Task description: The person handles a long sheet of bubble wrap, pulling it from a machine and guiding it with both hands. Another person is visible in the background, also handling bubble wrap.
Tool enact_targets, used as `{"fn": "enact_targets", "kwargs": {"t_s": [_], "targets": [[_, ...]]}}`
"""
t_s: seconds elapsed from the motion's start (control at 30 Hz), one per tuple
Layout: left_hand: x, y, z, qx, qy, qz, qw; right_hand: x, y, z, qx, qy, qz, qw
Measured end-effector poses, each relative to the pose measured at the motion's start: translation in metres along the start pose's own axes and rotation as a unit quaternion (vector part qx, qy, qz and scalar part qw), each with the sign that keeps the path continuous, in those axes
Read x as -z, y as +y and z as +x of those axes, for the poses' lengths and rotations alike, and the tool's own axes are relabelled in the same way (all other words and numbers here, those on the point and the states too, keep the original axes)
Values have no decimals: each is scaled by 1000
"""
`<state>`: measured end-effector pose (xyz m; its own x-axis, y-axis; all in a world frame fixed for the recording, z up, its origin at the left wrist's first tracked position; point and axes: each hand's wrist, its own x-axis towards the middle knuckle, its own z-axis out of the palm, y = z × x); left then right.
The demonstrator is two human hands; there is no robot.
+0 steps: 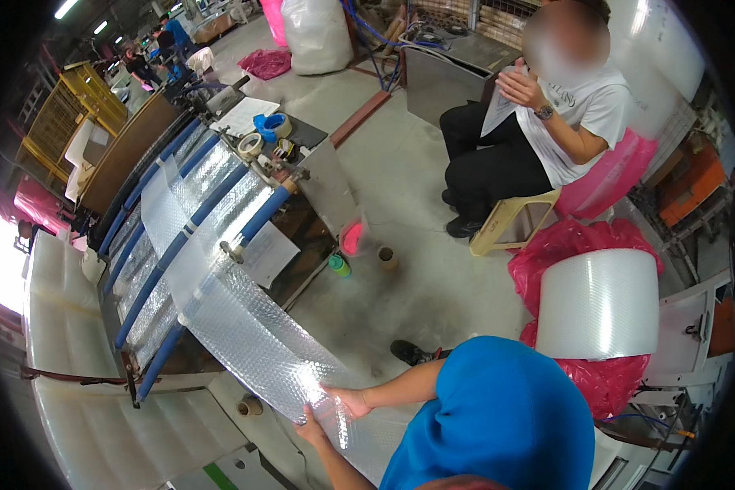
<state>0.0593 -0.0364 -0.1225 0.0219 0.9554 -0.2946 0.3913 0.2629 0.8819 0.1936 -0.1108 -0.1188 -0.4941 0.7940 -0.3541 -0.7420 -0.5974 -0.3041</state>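
Bubble-wrap sheet [241,333] in hand: the step looks like steadying it, with left hand [312,429] and right hand [348,400] closed on its near stretch.
The next move seemingly calls for even tension. Clear, glossy and dimpled, the sheet slopes from those hands to blue tubular rollers [229,186] at its far end; right of the sheet, a fat, translucent cylindrical roll [600,302] sits against crinkled pink film [524,279].

From centre, the roller frame [222,198] is placed at ten o'clock, linked by the bubble sheet [257,339] to both hands [353,401] near six; a person [576,122] is seated on a stool [490,224] toward two; a roll [599,302] is set near three.
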Motion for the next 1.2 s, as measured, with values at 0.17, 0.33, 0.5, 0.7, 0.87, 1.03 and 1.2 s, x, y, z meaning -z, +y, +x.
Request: {"fn": "enact_targets", "kwargs": {"t_s": [0.17, 0.33, 0.5, 0.7, 0.87, 1.03, 1.2], "targets": [[-11, -6, 2, 27, 18, 0, 999, 9, 40, -23, -143, -63, -171, 973], [-13, -1, 6, 40, 20, -19, 999, 51, 42, -17, -163, -124, 211, 956], [-14, -2, 6, 78, -17, 10, 997, 61, 76, 31, -184, -15, 56, 981], [-11, -16, 8, 66, 45, 47, 996, 83, 57, 5, -131, 224, -544, 798], [-26, -37, 6, 91, 37, 1, 995, 88, -53, -8, 422, 523, -601, 432], [-22, -35, 34, 62, 84, 59, 993, 83, -112, 32, 240, 311, -401, 827], [-30, 20, 80, 78, 106, 118, 984, 72, -144, 52, 245, 296, -357, 851]]}}
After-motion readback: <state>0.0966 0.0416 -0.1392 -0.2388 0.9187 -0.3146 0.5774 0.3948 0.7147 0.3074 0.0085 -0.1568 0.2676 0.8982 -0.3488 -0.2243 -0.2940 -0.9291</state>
